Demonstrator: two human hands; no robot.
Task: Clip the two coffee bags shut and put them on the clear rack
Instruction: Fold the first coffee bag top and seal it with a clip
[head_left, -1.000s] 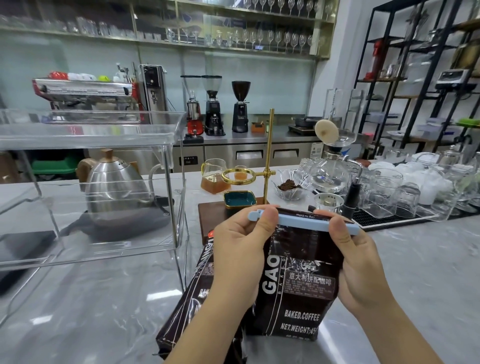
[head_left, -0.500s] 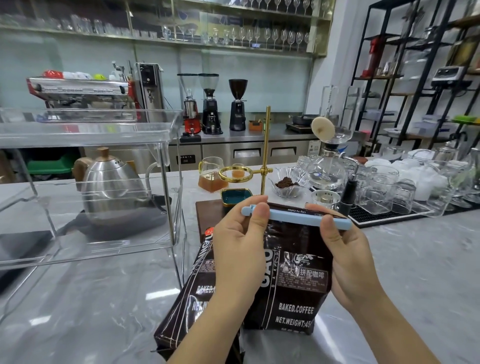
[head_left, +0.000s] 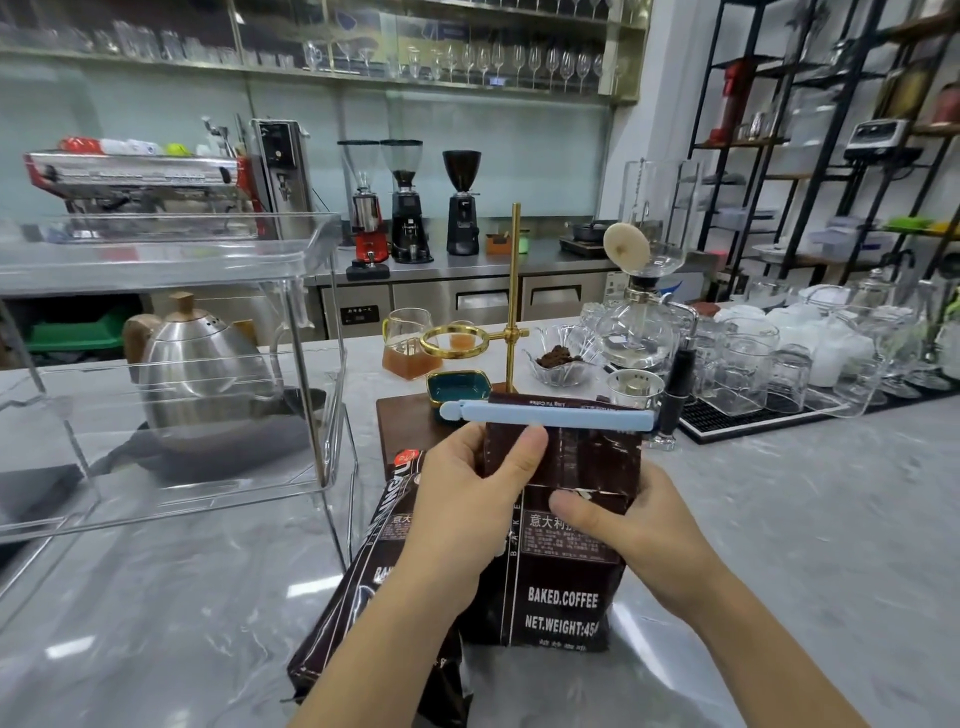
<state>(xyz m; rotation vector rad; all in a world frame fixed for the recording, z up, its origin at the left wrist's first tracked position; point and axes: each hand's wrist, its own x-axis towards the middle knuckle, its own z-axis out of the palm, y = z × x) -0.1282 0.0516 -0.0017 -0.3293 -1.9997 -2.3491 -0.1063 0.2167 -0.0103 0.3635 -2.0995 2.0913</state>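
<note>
The left hand (head_left: 467, 499) is curling its fingers (head_left: 524, 452) around the upper left edge of the upright coffee bag (head_left: 566, 525), thumb just under the blue clip (head_left: 545, 414) clamping the folded top, while the right hand (head_left: 639, 525) is wrapping the bag's right side, thumb lying across the front, probably steadying it for lifting. A second coffee bag (head_left: 363, 571) is lying flat on the table (head_left: 156, 597), no clip visible on it, just beside the clear rack (head_left: 322, 322), which is standing to the left
</note>
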